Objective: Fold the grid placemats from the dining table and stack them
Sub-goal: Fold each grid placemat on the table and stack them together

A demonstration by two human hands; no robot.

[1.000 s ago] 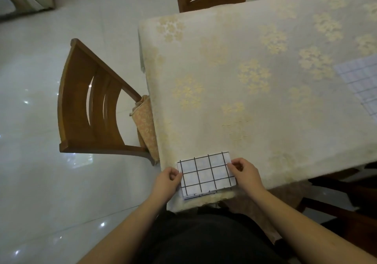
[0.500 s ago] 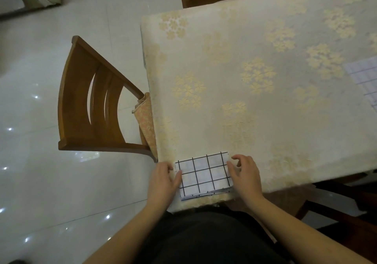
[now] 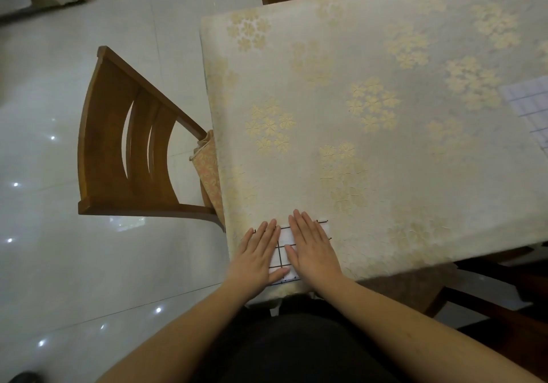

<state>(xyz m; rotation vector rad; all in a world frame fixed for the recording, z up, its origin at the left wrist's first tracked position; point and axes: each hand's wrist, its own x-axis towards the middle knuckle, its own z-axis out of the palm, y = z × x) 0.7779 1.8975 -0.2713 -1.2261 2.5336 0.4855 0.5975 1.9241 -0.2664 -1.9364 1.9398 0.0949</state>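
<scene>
Both palms flat, fingers extended, pressing folded placemat [image 3: 284, 245] at near table [image 3: 385, 145] edge — left hand [image 3: 259, 256], right hand [image 3: 312, 247] side by side.

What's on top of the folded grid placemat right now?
Both hands lie flat on the folded grid placemat: left hand, right hand. A strip of grid shows between them; the rest is covered.

Dining table [image 3: 385, 160] draped in cream floral cloth, folded grid placemat [image 3: 284, 249] at near edge, second grid placemat [image 3: 530, 110] far right
</scene>
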